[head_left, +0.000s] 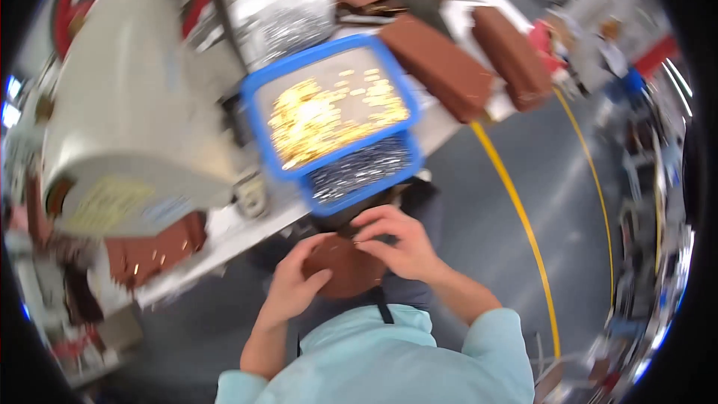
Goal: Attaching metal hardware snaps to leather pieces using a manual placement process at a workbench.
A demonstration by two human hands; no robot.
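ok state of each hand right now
Left hand: holding the brown piece by its left side.
Right hand: curled at its upper edge; grip unclear.

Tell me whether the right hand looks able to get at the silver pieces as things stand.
Likely yes: the right hand is close to the nearer blue tray, where silver pieces lie uncovered. The gold-filled tray hides only its far side, though the hand seems busy with the brown piece.

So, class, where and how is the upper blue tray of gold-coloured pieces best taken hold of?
Probably by the left and right rims of the upper blue tray, coming from the wearer's side. Its near edge overlaps the lower blue tray, so the sides look easier to grasp. Keep it level: the gold-coloured pieces seem to lie loose.
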